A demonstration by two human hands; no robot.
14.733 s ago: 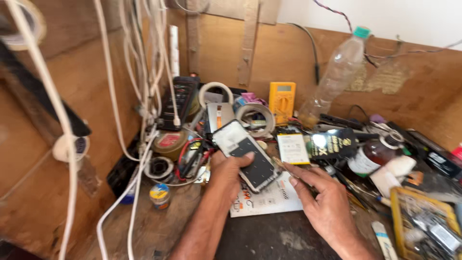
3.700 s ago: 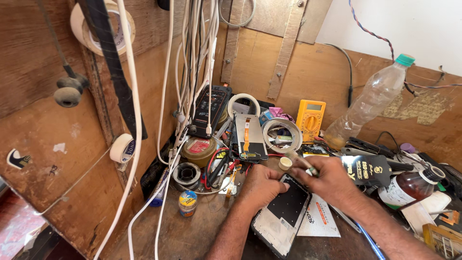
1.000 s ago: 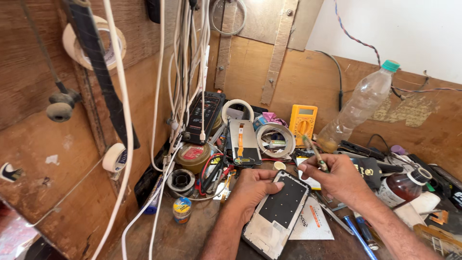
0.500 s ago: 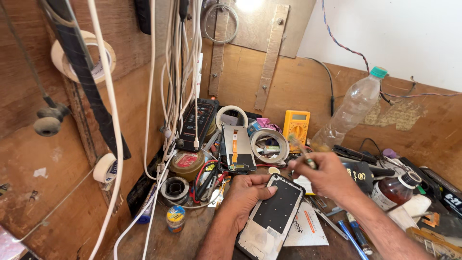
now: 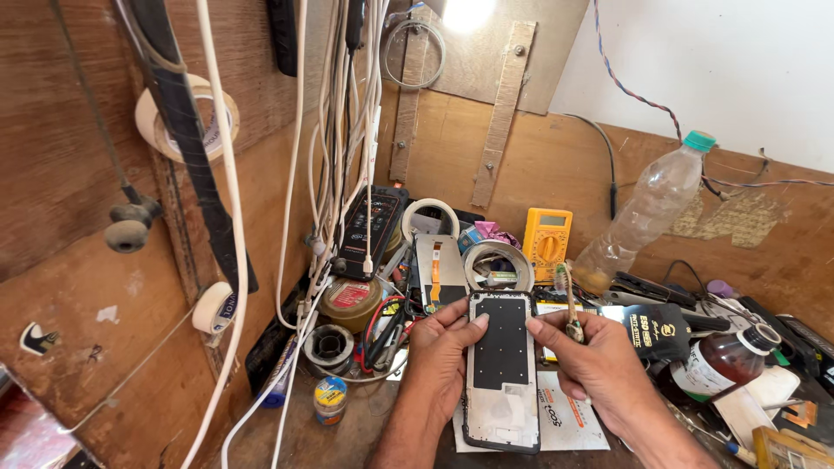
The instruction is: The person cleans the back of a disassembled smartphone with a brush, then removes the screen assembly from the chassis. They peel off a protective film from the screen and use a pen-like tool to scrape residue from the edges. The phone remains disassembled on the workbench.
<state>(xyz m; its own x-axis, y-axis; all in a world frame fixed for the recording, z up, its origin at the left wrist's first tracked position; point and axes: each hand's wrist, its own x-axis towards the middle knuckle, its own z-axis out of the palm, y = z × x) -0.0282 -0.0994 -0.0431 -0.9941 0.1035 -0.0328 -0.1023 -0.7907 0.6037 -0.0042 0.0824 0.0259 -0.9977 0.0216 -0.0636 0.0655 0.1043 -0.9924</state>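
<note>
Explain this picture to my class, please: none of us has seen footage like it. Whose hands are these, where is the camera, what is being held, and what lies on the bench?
There is no machine here. A person works with two bare hands, and the one picture comes from a camera worn on that person's head, looking down at a cluttered wooden workbench.

The left hand and the right hand hold an opened phone frame between them, its dark inner panel facing up. The right hand's fingers also grip a small brush, which stands upright.

Behind the hands lie a yellow multimeter, rolls of tape and a tilted clear plastic bottle with a green cap. To the right stands a small bottle of reddish-brown liquid. White cables hang down the wooden wall on the left. A printed paper lies under the phone frame.
</note>
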